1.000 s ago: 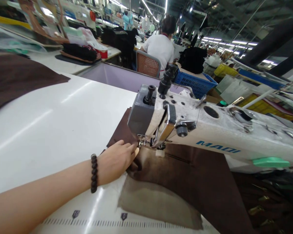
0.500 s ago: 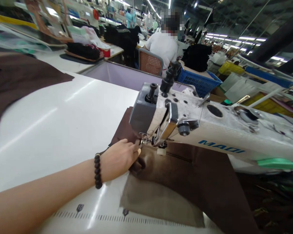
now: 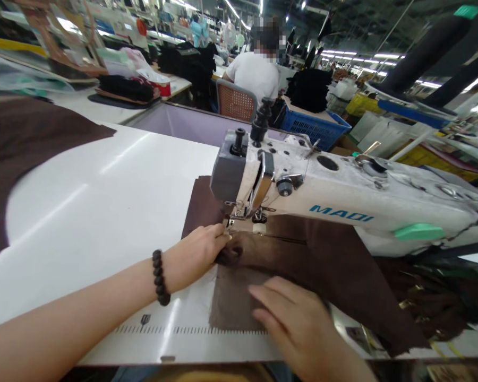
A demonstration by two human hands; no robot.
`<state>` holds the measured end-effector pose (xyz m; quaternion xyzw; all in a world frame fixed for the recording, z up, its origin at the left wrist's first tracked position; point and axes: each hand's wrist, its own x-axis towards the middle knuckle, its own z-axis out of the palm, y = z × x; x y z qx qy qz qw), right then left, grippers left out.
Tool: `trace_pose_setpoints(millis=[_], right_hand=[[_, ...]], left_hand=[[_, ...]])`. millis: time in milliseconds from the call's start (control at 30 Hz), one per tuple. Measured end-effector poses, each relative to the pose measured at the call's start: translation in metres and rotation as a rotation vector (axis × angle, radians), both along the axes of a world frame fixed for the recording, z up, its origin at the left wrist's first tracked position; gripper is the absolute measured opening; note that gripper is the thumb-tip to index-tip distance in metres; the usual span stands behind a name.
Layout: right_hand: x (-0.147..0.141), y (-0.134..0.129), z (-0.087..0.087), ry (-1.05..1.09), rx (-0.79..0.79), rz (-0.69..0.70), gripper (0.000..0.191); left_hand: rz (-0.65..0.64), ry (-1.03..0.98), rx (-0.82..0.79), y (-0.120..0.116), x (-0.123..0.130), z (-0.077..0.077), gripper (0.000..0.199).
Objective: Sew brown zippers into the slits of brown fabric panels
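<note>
The right hand point(image 3: 290, 323) has come into view since the earlier frame, its fingers point(image 3: 273, 297) spread open and lying flat on a rectangular greyish-brown flap point(image 3: 235, 300), closed on nothing. The left hand point(image 3: 195, 257), a dark bead bracelet point(image 3: 158, 277) at its wrist, stays in much the same spot, its fingertips pressing down on the dark brown fabric panel point(image 3: 314, 254) just beside the presser foot point(image 3: 236, 218), a soft fold bunched against them; no pinch shows. The panel lies under that foot on the MAQI sewing machine point(image 3: 302, 196), its long axis running from the needle area toward the lower right and over the table edge, with a straight seam line heading right. Its surface looks matte and slightly rumpled. The white table point(image 3: 103, 212) beneath it carries printed ruler marks point(image 3: 191, 330), and another brown piece point(image 3: 24, 159) lies at its far left
</note>
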<state>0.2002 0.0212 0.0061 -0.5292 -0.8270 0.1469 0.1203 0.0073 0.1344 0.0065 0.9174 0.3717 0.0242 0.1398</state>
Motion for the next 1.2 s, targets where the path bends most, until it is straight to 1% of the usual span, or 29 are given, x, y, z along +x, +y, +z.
trace_pose_setpoints(millis=[67, 100, 167, 200, 267, 333, 367, 433, 533, 567, 600, 633, 700, 800, 833, 900, 933, 967, 1033, 1067, 1100, 1133, 1167, 1200], right_hand=[[-0.021, 0.018, -0.006, -0.097, -0.156, -0.028, 0.038], [-0.029, 0.026, -0.008, -0.14, -0.234, -0.066, 0.044], [-0.038, 0.039, -0.006, -0.149, -0.33, -0.146, 0.055], [-0.039, 0.043, -0.004, -0.113, -0.353, -0.158, 0.062], [-0.034, 0.05, -0.001, -0.015, -0.395, -0.136, 0.075], [-0.028, 0.054, 0.0, 0.059, -0.411, -0.111, 0.083], [-0.026, 0.055, 0.0, 0.067, -0.408, -0.109, 0.084], [-0.025, 0.056, -0.002, 0.01, -0.355, -0.128, 0.075], [-0.031, 0.056, -0.006, -0.163, -0.218, -0.182, 0.043], [-0.033, 0.057, -0.007, -0.195, -0.184, -0.191, 0.037], [-0.035, 0.058, -0.009, -0.205, -0.166, -0.194, 0.034], [-0.035, 0.059, -0.01, -0.198, -0.162, -0.194, 0.035], [-0.034, 0.063, -0.011, -0.148, -0.162, -0.193, 0.043], [-0.03, 0.069, -0.012, -0.052, -0.154, -0.168, 0.056], [-0.029, 0.07, -0.012, -0.022, -0.15, -0.154, 0.057], [-0.028, 0.073, -0.011, 0.019, -0.159, -0.139, 0.055], [-0.028, 0.073, -0.011, 0.031, -0.171, -0.143, 0.053], [-0.029, 0.073, -0.01, 0.038, -0.188, -0.151, 0.05], [-0.03, 0.071, -0.009, 0.045, -0.216, -0.175, 0.045], [-0.03, 0.07, -0.007, 0.052, -0.223, -0.187, 0.043], [-0.029, 0.068, -0.006, 0.071, -0.228, -0.183, 0.042], [-0.028, 0.066, -0.004, 0.105, -0.243, -0.151, 0.04], [-0.026, 0.064, -0.002, 0.148, -0.282, -0.091, 0.039], [-0.023, 0.063, -0.001, 0.184, -0.355, -0.009, 0.039]], left_hand=[[0.024, 0.01, -0.021, 0.004, 0.0, 0.002, 0.03], [0.037, 0.026, -0.021, 0.006, 0.0, 0.003, 0.03], [0.079, 0.052, 0.023, 0.013, 0.0, 0.005, 0.03], [0.102, 0.057, 0.064, 0.016, 0.0, 0.006, 0.029], [0.133, 0.058, 0.138, 0.024, 0.0, 0.008, 0.027], [0.143, 0.073, 0.154, 0.031, 0.0, 0.009, 0.029], [0.146, 0.086, 0.144, 0.033, 0.0, 0.009, 0.03], [0.17, 0.107, 0.124, 0.037, 0.0, 0.008, 0.031], [0.199, 0.108, 0.127, 0.04, 0.001, 0.005, 0.029], [0.201, 0.103, 0.126, 0.04, 0.001, 0.004, 0.028], [0.201, 0.098, 0.124, 0.039, 0.001, 0.003, 0.028], [0.2, 0.092, 0.12, 0.039, 0.001, 0.002, 0.028], [0.194, 0.079, 0.109, 0.038, 0.001, 0.001, 0.025], [0.179, 0.061, 0.089, 0.037, 0.002, 0.0, 0.011], [0.175, 0.06, 0.087, 0.036, 0.003, 0.0, 0.012], [0.167, 0.065, 0.093, 0.033, 0.005, -0.002, 0.027], [0.161, 0.068, 0.101, 0.032, 0.007, -0.003, 0.03], [0.154, 0.07, 0.109, 0.031, 0.008, -0.004, 0.028], [0.131, 0.07, 0.123, 0.029, 0.009, -0.007, 0.013], [0.114, 0.064, 0.13, 0.028, 0.01, -0.008, 0.008], [0.094, 0.061, 0.141, 0.027, 0.01, -0.009, 0.012], [0.07, 0.052, 0.15, 0.026, 0.009, -0.01, 0.016], [0.048, 0.019, 0.151, 0.026, 0.008, -0.011, 0.019], [0.031, -0.033, 0.142, 0.026, 0.007, -0.013, 0.02]])
